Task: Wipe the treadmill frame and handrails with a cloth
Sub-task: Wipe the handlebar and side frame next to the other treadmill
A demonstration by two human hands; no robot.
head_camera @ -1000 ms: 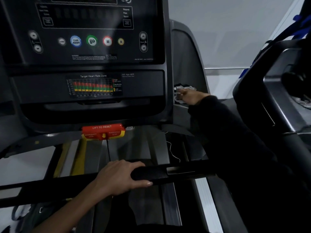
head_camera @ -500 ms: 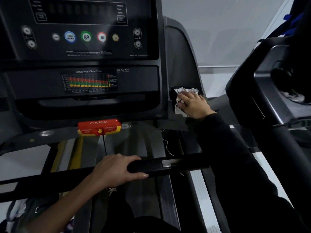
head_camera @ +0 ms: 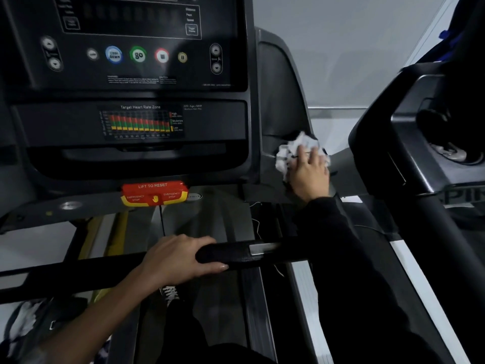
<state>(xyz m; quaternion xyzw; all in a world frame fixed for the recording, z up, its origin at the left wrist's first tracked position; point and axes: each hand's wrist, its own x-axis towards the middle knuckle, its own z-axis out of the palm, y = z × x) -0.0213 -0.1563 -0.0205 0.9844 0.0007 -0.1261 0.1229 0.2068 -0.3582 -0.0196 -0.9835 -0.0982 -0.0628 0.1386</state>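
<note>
Right hand (head_camera: pixel 309 174) presses cloth (head_camera: pixel 288 153) on frame (head_camera: pixel 278 101); left hand (head_camera: pixel 178 258) grips handrail (head_camera: pixel 236 254).

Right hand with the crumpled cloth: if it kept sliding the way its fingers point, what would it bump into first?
The right hand points up and leftward, so the cloth would probably meet the console's raised side edge first; depth is unclear.

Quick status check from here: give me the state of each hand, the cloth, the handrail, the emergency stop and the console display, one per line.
Right hand: pressing the cloth against the frame right of the console.
Cloth: white, crumpled, under the right hand.
Left hand: wrapped over the front handrail.
Front handrail: gripped, no cloth on it.
Emergency stop: untouched; whether tripped, cannot tell.
Console display: dark.
</note>
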